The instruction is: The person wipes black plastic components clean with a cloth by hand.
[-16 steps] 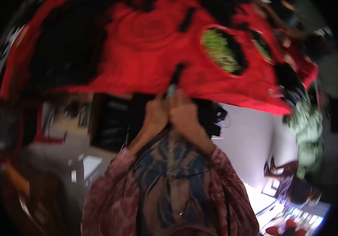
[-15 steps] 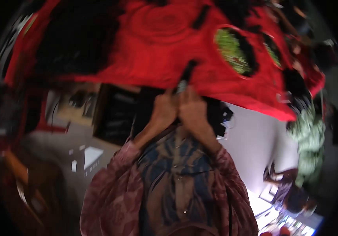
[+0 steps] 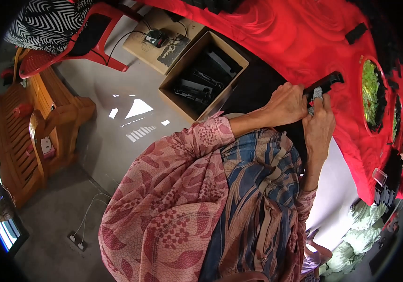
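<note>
Over the near edge of the red-covered table, my two hands meet around a narrow black plastic piece (image 3: 331, 82) with a hooked far end. My left hand (image 3: 287, 104) is closed, its curled fingers at the near end of the piece. My right hand (image 3: 320, 123) is closed on it from the right, with grey wrapping round a fingertip. The hands hide the near part of the piece. A cardboard box (image 3: 167, 95) on my left holds several long black pieces.
The red tablecloth (image 3: 300, 42) carries a black block (image 3: 356, 33) and an oval tray with green bits (image 3: 372, 94). Beside the box lies a flat carton (image 3: 140, 44) with a small device. A red chair (image 3: 99, 51) and wooden bench (image 3: 46, 117) stand left; pale green sacks (image 3: 363, 230) lie right.
My view has swung left, so the table and hands now appear farther right and the box shows fully. Both hands stay on the black piece.
</note>
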Demonstrator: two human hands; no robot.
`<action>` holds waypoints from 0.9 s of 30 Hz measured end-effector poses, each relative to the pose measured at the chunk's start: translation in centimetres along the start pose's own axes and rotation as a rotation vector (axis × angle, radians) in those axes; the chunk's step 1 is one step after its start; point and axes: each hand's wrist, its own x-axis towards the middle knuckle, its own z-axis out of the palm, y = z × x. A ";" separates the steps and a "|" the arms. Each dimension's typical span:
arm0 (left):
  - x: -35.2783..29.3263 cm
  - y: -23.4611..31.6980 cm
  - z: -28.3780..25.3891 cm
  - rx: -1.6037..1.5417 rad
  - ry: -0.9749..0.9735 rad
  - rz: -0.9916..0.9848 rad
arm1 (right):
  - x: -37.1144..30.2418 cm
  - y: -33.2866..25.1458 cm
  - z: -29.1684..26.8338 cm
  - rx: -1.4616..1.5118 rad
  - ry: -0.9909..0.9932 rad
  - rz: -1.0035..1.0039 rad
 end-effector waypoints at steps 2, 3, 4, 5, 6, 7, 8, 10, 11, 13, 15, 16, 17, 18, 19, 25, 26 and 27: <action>0.4 0.0 0.4 -0.011 0.021 0.042 | 0.2 -0.1 -0.5 -0.044 -0.034 0.029; 0.2 -0.3 0.6 0.012 0.038 0.052 | -0.1 0.4 -0.1 -0.062 -0.002 -0.021; 0.3 -0.3 1.0 -0.004 0.022 0.065 | -0.2 0.9 0.1 -0.082 0.001 -0.005; 0.4 -0.4 1.2 0.000 0.025 0.057 | -0.3 1.1 0.4 -0.098 0.068 -0.051; 0.4 -0.6 1.5 0.001 0.026 0.049 | -0.4 1.3 0.7 -0.118 0.134 -0.097; 0.5 -0.9 1.7 0.009 0.013 0.044 | -0.5 0.9 0.9 -0.130 0.176 -0.053; 0.5 -1.2 1.8 0.060 0.040 0.090 | -0.7 0.5 0.7 -0.138 0.042 0.044; 0.5 -1.1 1.4 -0.087 0.034 0.027 | -1.1 1.0 0.7 -0.019 0.171 -0.076; 0.4 -0.8 1.0 -0.175 0.044 0.009 | -1.3 1.0 0.3 0.044 0.182 -0.068; 0.4 -0.1 0.4 -0.367 -0.066 -0.115 | -1.8 1.1 0.1 0.112 0.309 -0.037; 0.5 -0.1 0.4 -0.577 -0.187 -0.264 | -2.5 2.3 0.4 0.200 0.351 0.047; 0.6 0.0 0.4 -0.576 -0.206 -0.257 | -2.6 2.8 0.4 0.309 0.391 0.107; 0.7 0.0 0.4 -0.661 -0.254 -0.280 | -2.5 2.8 0.5 0.377 0.452 0.128; 0.7 0.1 0.3 -0.745 -0.302 -0.304 | -2.7 2.9 0.4 0.368 0.464 0.138; 0.5 0.5 0.0 -0.764 -0.319 -0.323 | -2.8 3.0 0.5 0.455 0.448 0.168; 0.3 0.1 0.1 -0.890 -0.315 -0.345 | -3.1 2.2 0.1 0.567 0.420 0.199; 0.3 0.2 0.2 -0.840 -0.280 -0.313 | -3.1 2.1 0.0 0.565 0.425 0.198; 0.3 0.4 0.2 -0.840 -0.282 -0.308 | -3.1 1.8 -0.1 0.580 0.442 0.160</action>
